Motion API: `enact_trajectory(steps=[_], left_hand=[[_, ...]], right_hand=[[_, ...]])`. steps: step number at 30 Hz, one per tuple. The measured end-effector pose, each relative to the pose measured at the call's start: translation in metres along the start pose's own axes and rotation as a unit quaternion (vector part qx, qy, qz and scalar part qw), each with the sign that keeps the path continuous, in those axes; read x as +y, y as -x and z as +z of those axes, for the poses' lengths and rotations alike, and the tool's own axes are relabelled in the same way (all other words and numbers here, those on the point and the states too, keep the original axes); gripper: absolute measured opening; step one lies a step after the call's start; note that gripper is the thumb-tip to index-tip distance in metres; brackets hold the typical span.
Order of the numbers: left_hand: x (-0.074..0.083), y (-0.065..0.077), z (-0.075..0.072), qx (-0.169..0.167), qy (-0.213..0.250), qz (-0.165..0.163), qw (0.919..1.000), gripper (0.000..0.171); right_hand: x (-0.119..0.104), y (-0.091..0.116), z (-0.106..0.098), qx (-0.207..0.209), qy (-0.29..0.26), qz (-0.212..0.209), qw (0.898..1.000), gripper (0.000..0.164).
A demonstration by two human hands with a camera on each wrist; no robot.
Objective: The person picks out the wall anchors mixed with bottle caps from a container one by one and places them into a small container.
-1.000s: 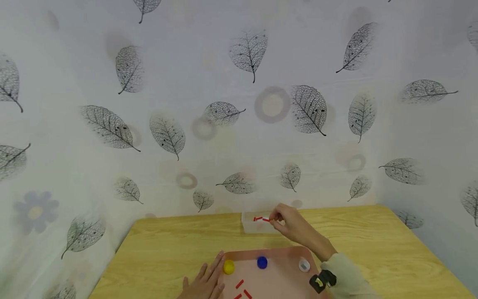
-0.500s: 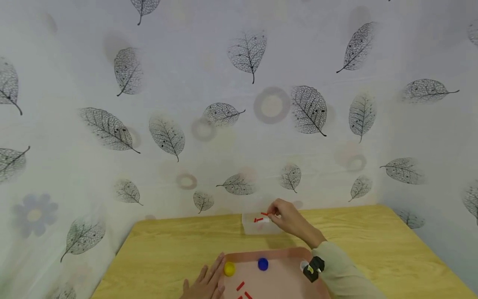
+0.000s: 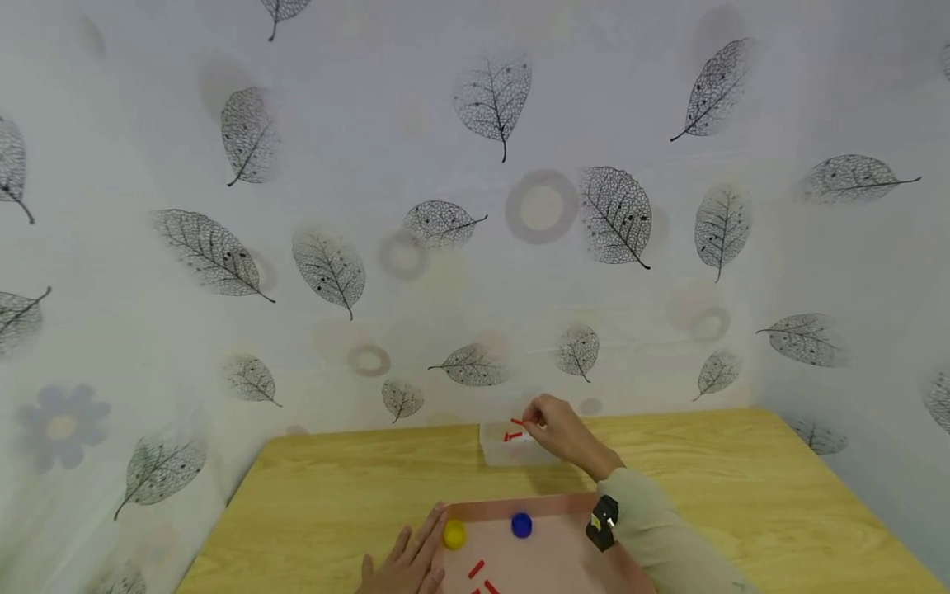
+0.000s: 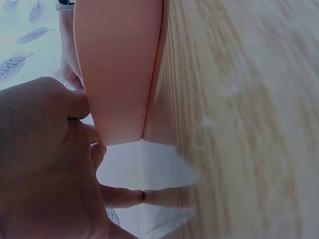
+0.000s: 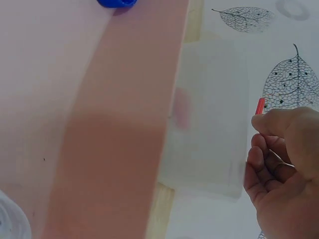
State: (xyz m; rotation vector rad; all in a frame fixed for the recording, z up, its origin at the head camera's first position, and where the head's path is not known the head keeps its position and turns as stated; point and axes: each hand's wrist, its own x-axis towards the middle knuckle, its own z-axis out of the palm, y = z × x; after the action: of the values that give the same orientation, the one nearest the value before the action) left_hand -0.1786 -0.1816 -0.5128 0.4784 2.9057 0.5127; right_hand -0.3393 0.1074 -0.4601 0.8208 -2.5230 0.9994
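Over the translucent white box (image 3: 505, 455) at the back of the table, my right hand (image 3: 562, 431) pinches a small red stick (image 3: 517, 421) between thumb and index finger. In the right wrist view the red stick (image 5: 259, 106) pokes out past the fingertips, just beyond the box's edge. More red sticks (image 3: 514, 436) show inside the box. My left hand (image 3: 404, 557) rests with fairly straight fingers at the left side of the pink tray (image 3: 490, 507). In the left wrist view, fingers of that hand (image 4: 47, 164) touch the tray wall (image 4: 117, 64) and one reaches the tabletop.
Inside the tray sit a yellow round cap (image 3: 454, 535), a blue round cap (image 3: 522, 525) and several red sticks (image 3: 477, 569). A whitish round piece (image 5: 11, 221) shows at the right wrist view's lower left. A leaf-patterned wall covering (image 3: 475, 223) stands behind the wooden table (image 3: 356, 470).
My right hand has shifted left over the box, carrying the red stick. Its wrist and sleeve now cover the white round piece in the head view. The left hand stays in place.
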Motion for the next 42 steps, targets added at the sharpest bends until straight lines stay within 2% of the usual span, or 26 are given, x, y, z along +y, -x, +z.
enact_trajectory(steps=[11, 18, 30, 35, 42], left_hand=[[0.000, -0.002, 0.003, -0.004, -0.008, 0.001, 1.0000, 0.060], [0.000, -0.002, 0.002, -0.002, -0.009, -0.014, 0.9999, 0.061], [0.000, -0.001, 0.003, 0.017, -0.011, 0.011, 0.9997, 0.059], [0.000, -0.001, 0.004, 0.010, -0.011, -0.004, 0.9999, 0.059], [0.000, -0.001, 0.003, 0.001, -0.013, -0.009, 0.9999, 0.059]], right_hand=[[0.012, -0.004, 0.019, 0.018, 0.028, 0.017, 0.999, 0.005], [0.008, -0.003, 0.020, 0.018, 0.041, 0.031, 0.999, 0.007], [0.009, -0.003, 0.022, 0.022, 0.050, 0.039, 0.998, 0.011], [0.008, -0.003, 0.022, 0.023, 0.050, 0.044, 0.998, 0.011], [0.009, -0.002, 0.023, 0.034, 0.067, 0.019, 0.997, 0.011]])
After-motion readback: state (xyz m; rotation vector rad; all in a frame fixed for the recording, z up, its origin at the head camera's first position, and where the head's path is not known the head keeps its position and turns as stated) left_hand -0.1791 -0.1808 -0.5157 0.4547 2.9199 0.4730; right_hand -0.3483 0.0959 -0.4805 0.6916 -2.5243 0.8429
